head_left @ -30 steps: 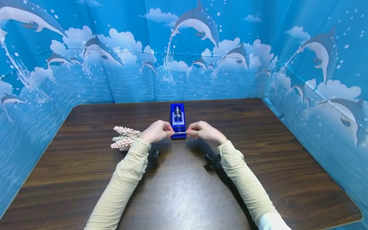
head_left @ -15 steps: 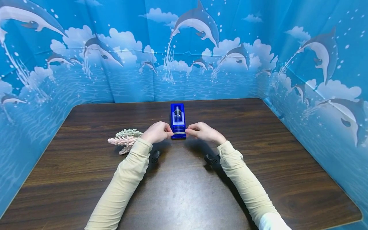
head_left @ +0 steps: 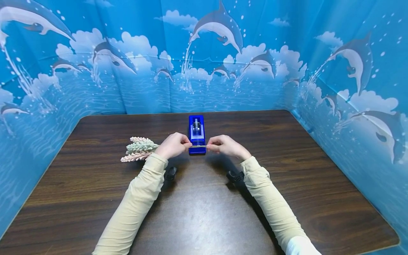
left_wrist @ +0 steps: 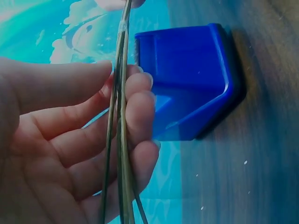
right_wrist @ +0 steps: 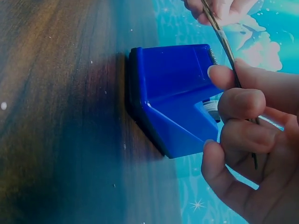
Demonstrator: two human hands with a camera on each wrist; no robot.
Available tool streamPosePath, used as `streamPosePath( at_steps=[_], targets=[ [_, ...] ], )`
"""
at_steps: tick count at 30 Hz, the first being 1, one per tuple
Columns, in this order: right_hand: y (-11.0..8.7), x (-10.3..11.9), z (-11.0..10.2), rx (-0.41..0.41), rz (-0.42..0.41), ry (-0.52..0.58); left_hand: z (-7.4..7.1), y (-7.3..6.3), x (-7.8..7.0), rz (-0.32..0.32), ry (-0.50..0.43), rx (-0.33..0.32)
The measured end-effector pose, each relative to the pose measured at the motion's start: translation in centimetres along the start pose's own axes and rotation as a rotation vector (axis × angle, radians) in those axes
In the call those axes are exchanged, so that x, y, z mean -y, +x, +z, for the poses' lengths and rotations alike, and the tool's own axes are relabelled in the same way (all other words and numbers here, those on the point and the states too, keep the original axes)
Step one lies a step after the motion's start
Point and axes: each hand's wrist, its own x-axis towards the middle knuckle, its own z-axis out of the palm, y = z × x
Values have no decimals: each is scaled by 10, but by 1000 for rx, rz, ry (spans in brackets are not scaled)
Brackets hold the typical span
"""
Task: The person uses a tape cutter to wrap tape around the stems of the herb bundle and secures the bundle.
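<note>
A blue backdrop printed with dolphins, clouds and waves surrounds the far and side edges of the dark wood-grain table. My two sleeves, pale yellow and wrinkled, extend forward over the tabletop.

The flower bunch has slender, knobbly heads, two pink and one pale green between them, fanned toward the left side of the table. Its thin stems are olive to brown, splayed at my left palm and gathered tightly further along. The heads are located beyond my left wrist; the stems run crosswise from there to my right fingers. I cannot tell whether the heads touch the table.

The tape dispenser stands upright near the far edge, glossy blue with a dark base. From above, the stems cross its near end; contact cannot be determined.

My left hand pinches the stems between thumb and fingers, the remaining fingers curved behind them. My right hand pinches the bunch near the stem ends, which project past my fingers.

A tape roll is seated in the dispenser. A small, clear band encircles the stems between both grips.
</note>
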Motion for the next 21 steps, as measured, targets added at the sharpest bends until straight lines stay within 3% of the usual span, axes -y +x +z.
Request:
streamPosePath(
  at_steps=[11,21],
  targets=[
    [-3,0,0,-42,-60,-66,-4,-1,4,28,16,-40],
    [-2,1,1,-147,71,-79,2,-1,-1,86,52,-93]
  ],
)
